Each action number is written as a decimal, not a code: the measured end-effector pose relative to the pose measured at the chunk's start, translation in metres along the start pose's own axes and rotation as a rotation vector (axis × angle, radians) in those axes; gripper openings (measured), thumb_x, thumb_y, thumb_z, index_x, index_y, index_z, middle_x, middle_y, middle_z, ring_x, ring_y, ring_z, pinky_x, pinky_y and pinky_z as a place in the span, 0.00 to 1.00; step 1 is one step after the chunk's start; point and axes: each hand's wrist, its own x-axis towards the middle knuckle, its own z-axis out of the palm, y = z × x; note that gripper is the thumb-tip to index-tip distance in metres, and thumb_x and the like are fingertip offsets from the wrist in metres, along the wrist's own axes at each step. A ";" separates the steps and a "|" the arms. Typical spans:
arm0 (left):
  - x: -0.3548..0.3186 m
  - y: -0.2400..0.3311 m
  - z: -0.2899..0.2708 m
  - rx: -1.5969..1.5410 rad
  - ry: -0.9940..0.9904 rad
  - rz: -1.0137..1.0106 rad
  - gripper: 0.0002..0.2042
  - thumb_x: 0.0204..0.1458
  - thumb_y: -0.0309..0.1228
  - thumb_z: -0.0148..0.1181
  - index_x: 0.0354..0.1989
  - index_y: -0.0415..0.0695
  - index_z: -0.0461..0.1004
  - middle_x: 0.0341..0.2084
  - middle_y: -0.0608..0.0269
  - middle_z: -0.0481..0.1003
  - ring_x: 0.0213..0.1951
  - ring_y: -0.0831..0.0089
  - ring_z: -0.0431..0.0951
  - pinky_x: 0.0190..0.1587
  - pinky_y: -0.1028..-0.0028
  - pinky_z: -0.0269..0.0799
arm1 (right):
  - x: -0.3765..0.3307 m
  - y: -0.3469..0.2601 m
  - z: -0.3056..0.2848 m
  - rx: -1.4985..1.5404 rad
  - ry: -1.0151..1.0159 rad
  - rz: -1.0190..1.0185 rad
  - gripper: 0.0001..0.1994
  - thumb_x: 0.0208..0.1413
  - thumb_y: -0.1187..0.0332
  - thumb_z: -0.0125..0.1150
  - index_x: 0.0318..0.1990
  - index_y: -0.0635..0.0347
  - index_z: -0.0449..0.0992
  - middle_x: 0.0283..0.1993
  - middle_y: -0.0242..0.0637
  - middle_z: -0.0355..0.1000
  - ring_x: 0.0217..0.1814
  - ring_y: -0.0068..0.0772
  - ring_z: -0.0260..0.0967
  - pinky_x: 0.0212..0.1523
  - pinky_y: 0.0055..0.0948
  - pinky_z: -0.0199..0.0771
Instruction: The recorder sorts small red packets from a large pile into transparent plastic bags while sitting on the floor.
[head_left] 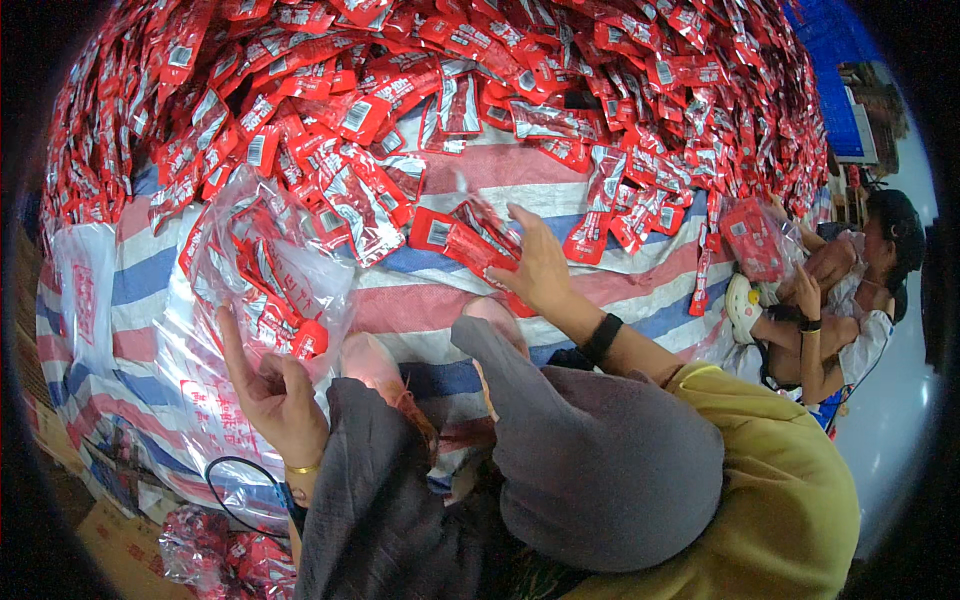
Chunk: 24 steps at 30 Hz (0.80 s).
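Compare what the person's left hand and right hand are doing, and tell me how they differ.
The left hand is palm up, its grip holding open a clear plastic bag partly filled with red packets; the right hand is palm down, reaching out over loose red and silver foil packets. The left hand sits near the body, the right stretches further onto the red, white and blue striped tarp. The left wrist wears a gold bangle, the right a black band. Both are bare.

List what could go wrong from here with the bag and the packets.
1. The left hand holds the clear plastic bag open by its lower edge only; the thin film may sag shut, so packets could miss the opening.
2. The right hand gathers several red packets at once; some could slip out on the way across.
3. The big heap of packets slopes toward the hands and might slide onto the striped sheet.
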 end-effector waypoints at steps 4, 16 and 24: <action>0.000 0.000 0.000 -0.005 0.014 -0.012 0.39 0.51 0.10 0.49 0.77 0.40 0.52 0.75 0.61 0.58 0.26 0.90 0.60 0.28 0.85 0.59 | 0.005 -0.023 0.009 -0.154 -0.240 0.134 0.58 0.32 0.57 0.85 0.73 0.54 0.54 0.67 0.52 0.63 0.67 0.55 0.65 0.64 0.48 0.68; 0.003 -0.005 0.002 -0.012 0.054 -0.022 0.39 0.52 0.09 0.48 0.76 0.39 0.52 0.76 0.60 0.57 0.25 0.90 0.60 0.26 0.86 0.58 | 0.033 0.117 -0.048 -0.157 0.381 0.606 0.37 0.39 0.53 0.81 0.55 0.66 0.74 0.42 0.52 0.80 0.43 0.50 0.79 0.46 0.44 0.78; 0.003 -0.005 -0.016 0.014 0.061 0.098 0.38 0.50 0.12 0.49 0.75 0.41 0.57 0.75 0.57 0.59 0.26 0.89 0.61 0.28 0.85 0.58 | 0.033 0.055 -0.013 -0.263 -0.043 0.291 0.38 0.42 0.61 0.77 0.60 0.65 0.68 0.55 0.57 0.72 0.51 0.55 0.76 0.55 0.48 0.77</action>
